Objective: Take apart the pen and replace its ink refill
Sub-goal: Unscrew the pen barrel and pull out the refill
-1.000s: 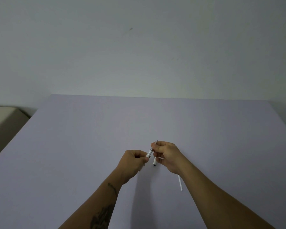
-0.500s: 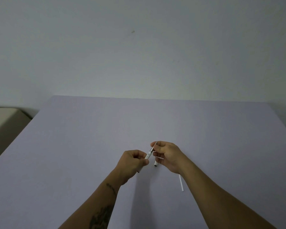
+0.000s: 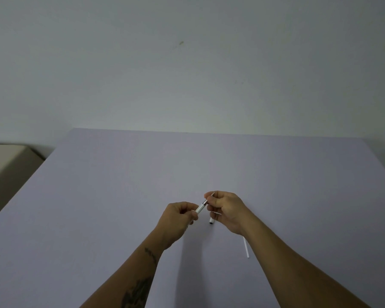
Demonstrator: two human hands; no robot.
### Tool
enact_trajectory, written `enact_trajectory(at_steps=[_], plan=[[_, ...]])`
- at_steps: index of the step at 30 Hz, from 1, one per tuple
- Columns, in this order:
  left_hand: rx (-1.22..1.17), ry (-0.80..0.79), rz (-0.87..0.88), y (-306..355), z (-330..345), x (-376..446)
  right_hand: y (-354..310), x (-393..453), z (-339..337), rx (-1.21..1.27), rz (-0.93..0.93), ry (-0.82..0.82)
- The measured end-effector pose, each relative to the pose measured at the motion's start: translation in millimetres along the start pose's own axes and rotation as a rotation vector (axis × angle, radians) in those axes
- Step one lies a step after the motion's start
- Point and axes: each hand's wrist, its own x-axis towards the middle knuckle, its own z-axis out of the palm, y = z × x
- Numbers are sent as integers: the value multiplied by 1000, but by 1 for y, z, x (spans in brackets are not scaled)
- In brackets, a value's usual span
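Pale lavender covers the table [image 3: 120,196], a broad matte surface that runs back to a plain grey-white wall [image 3: 187,74]. Both bare forearms reach in from the bottom of the view and meet just past the middle of the table, held a little above it.

The left hand [image 3: 178,215] is curled shut around the white pen barrel [image 3: 200,207], with only the upper end of the barrel showing beyond the thumb and forefinger. The barrel tilts up and to the right, toward the other hand. A darker band sits at its upper end, and from there a thin refill [image 3: 211,195] carries on along the same line.

The right hand [image 3: 226,207] is closed too, thumb and forefinger pinching that thin refill near its tip, so the two hands hold one slanted line between them, close together but not touching. Lower in the same right hand, a second short white pen piece [image 3: 211,221] with a dark round end sticks out below the curled fingers, pointing down at the table. Whether it rests on the surface or hangs just clear of it cannot be told.

A slim white spare refill [image 3: 246,248] lies flat on the table just beside the right wrist, partly hidden under the forearm, its free end pointing toward the person. A dark tattoo [image 3: 138,292] marks the left forearm. At the left edge, a beige piece of furniture [image 3: 5,161] sits lower than the table.
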Motion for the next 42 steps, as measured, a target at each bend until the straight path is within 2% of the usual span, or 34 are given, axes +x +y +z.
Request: enact_trajectory(at_steps=[6, 12, 18, 25, 35, 42], plan=[[-79, -10, -12, 1, 0, 5, -1, 2, 1, 39, -25, 38], [-32, 23, -4, -2, 0, 8, 0, 4, 1, 95, -23, 33], [-5, 18, -25, -3, -1, 7, 2, 5, 1, 39, -17, 53], [38, 17, -11, -2, -4, 5, 1, 3, 3, 54, 28, -6], [-32, -57, -15, 0, -7, 2, 1, 3, 4, -5, -8, 60], [-1, -86, -26, 1, -4, 1, -1, -2, 3, 9, 7, 12]])
